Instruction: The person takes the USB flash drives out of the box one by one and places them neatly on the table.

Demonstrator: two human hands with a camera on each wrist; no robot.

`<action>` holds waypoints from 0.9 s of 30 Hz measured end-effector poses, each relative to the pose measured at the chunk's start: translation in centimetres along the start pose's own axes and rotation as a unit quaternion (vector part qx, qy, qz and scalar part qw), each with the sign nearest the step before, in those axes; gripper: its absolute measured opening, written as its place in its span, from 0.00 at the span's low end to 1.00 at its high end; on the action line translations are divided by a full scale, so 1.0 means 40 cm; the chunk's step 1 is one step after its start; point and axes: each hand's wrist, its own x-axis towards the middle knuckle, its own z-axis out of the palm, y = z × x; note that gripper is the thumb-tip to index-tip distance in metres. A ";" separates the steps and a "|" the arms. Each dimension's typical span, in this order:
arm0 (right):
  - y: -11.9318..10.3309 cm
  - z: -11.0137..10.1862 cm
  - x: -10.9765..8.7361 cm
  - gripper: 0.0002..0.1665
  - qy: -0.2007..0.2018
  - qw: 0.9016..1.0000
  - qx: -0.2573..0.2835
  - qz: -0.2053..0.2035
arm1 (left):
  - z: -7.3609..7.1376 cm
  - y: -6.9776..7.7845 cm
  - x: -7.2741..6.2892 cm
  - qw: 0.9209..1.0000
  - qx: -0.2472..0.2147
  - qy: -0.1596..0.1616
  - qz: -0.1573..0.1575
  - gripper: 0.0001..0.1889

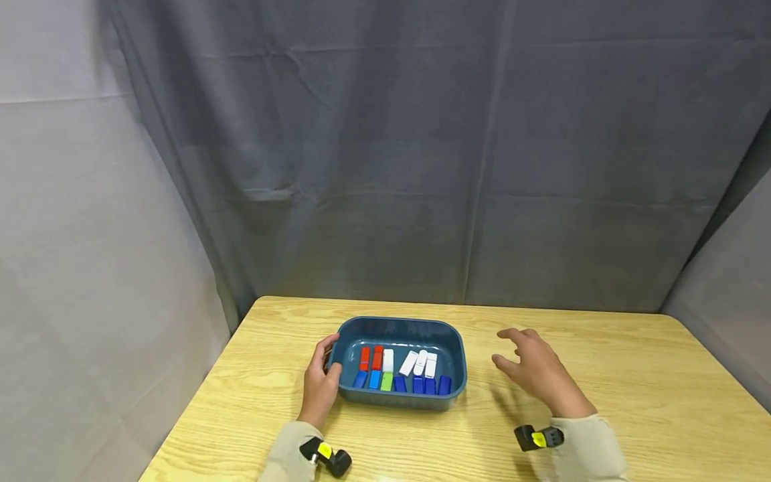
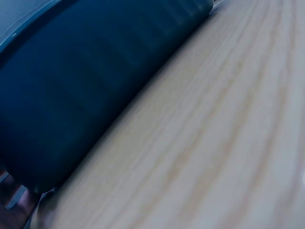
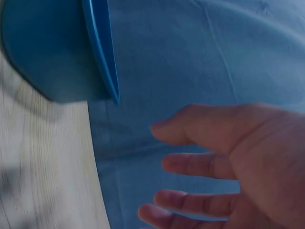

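A dark blue rectangular plastic bin (image 1: 391, 399) stands on the table in the head view. My left hand (image 1: 320, 387) grips its left end, with the thumb at the rim. The left wrist view shows the bin's long side wall (image 2: 95, 81) close up, and part of the fingers (image 2: 21, 210) at its end. Inside lie small oblong pieces in two rough rows: red pieces (image 1: 377, 357) and white pieces (image 1: 420, 363) behind, blue pieces (image 1: 418, 384) and a green piece (image 1: 387, 381) in front. My right hand (image 1: 538, 368) is held apart from the bin's right end, fingers spread and holding nothing.
The wooden table (image 1: 650, 388) extends on both sides of the bin. A grey curtain (image 1: 421, 167) hangs behind its far edge, with pale cloth (image 1: 90, 268) at the left.
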 end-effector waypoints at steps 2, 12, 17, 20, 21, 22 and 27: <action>-0.016 0.007 0.001 0.28 0.013 1.000 -0.001 -0.012 | 0.000 0.002 -0.001 1.000 -0.001 -0.002 0.000 0.28; -0.072 0.060 0.014 0.20 0.049 0.996 -0.003 -0.079 | -0.002 0.002 0.000 1.000 -0.009 -0.005 -0.010 0.28; -0.092 0.096 0.024 0.19 0.032 0.995 -0.004 -0.096 | -0.007 0.036 -0.009 1.000 0.000 -0.012 -0.008 0.27; -0.104 0.116 0.032 0.19 0.005 0.996 0.001 -0.090 | -0.011 0.068 -0.018 1.000 0.003 -0.020 -0.015 0.27; -0.108 0.123 0.035 0.20 -0.003 0.996 0.002 -0.085 | -0.010 0.068 -0.018 1.000 0.005 -0.019 -0.010 0.27; -0.112 0.130 0.038 0.20 -0.011 0.997 0.003 -0.079 | -0.009 0.063 -0.017 1.000 0.009 -0.017 -0.003 0.27; -0.131 0.158 0.055 0.19 -0.041 0.998 0.007 -0.055 | -0.009 0.066 -0.018 1.000 0.005 -0.014 0.005 0.27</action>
